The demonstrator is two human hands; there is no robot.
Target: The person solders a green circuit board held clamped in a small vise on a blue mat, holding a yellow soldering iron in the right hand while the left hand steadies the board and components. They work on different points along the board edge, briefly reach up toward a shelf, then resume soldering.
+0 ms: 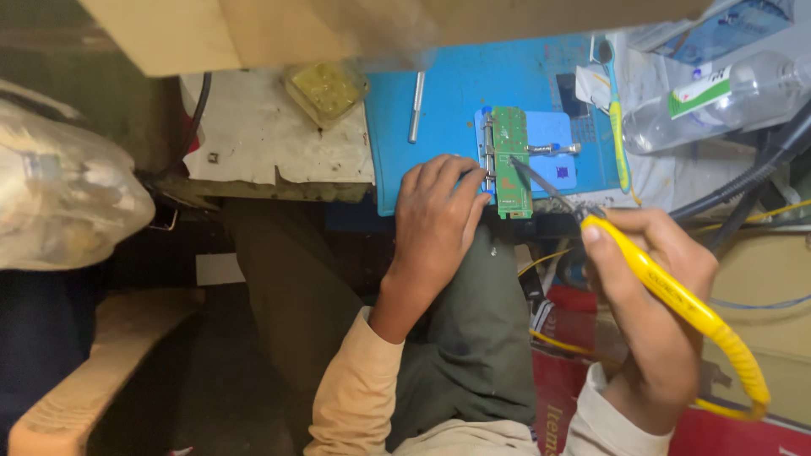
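Green circuit board (511, 160): clamped upright-lengthwise in a small metal holder (488, 152), lying on the blue work mat (439, 110) near the mat's front edge. Left hand (435, 219): laid flat over the mat's edge just left of the board, fingers loosely spread, fingertips (481, 181) touching the holder's side, nothing enclosed in the palm. Right hand (655, 279): closed in a pen grip round a yellow soldering iron (676, 295), thumb and forefinger pinching the handle near its front end. Iron's dark tip (528, 173): slanting up-left, resting on or just above the board's right edge; contact itself too fine to tell. Yellow cable (735, 409): looping back from the handle's rear past the wrist. On the mat, above the board: a slim metal rod (416, 105), lying lengthwise. Left of the mat: a stained white sheet (270, 135) with a small yellowish dish (325, 89) at its top. Right of the mat: a toothbrush (615, 118), a clear plastic bottle (718, 97) on its side, black hoses (743, 186) beneath. Below the bench: olive-green trousers (456, 338), cream sleeves (355, 388).
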